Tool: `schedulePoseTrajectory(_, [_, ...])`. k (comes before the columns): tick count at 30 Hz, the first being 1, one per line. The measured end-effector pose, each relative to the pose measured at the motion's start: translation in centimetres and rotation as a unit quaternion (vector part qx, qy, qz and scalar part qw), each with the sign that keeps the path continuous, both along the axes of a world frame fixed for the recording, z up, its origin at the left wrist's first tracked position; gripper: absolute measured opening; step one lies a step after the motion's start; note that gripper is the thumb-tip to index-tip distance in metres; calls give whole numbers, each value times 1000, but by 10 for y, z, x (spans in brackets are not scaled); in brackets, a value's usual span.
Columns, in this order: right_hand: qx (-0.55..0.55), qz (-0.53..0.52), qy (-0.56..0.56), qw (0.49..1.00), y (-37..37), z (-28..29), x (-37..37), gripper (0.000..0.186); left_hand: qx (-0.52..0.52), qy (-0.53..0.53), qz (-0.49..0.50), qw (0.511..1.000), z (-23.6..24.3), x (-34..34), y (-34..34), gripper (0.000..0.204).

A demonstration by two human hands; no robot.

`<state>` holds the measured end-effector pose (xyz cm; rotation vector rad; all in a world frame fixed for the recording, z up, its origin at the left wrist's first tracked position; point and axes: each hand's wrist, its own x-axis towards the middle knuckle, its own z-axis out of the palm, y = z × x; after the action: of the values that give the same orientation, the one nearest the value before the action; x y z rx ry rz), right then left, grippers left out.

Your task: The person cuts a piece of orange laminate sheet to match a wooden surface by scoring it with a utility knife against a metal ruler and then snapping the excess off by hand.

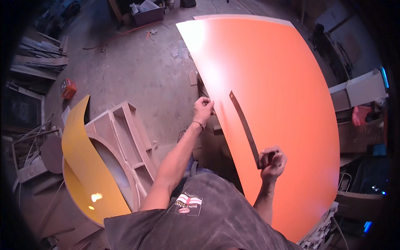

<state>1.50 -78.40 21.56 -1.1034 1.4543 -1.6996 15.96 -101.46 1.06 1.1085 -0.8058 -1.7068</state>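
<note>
A grey concrete floor (121, 62) spreads across the left and far side. The large orange sheet (279, 96) fills the right half, its left edge running close beside the person's body. On the left, a curved yellow sheet (85, 154) lies over a round-rimmed wooden piece, beside a wooden frame (135, 129) with open compartments. A dark bin (148, 16) stands at the far side of the floor. A long, thin dark strip (245, 126) lies slantwise on the orange sheet, its near end held in the curled right hand (273, 161). The left hand (203, 109) is narrowed, fingertips at the orange sheet's left edge; whether they grip it, I cannot tell. A thin bracelet (199, 123) circles the left wrist.
</note>
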Motion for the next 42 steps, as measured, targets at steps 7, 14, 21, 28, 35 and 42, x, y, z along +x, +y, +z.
schedulePoseTrajectory(7, [31,21,14,999,-125,18,41,66,1,14,8,1000,-7,30,-145,12])
schedulePoseTrajectory(14, [25,29,4,999,-230,17,42,67,-19,-15,56,998,-1,47,-290,16])
schedulePoseTrajectory(21, [-13,55,-34,998,-351,-17,18,67,-16,-113,59,992,11,78,-442,15])
schedulePoseTrajectory(28, [-21,150,-13,988,-511,2,19,60,72,-39,69,994,31,90,-493,14])
schedulePoseTrajectory(35, [15,201,-38,979,-614,-4,67,51,171,15,-13,985,53,107,-550,47])
schedulePoseTrajectory(42, [99,222,31,969,-660,-24,106,48,247,62,-236,938,55,132,-577,71])
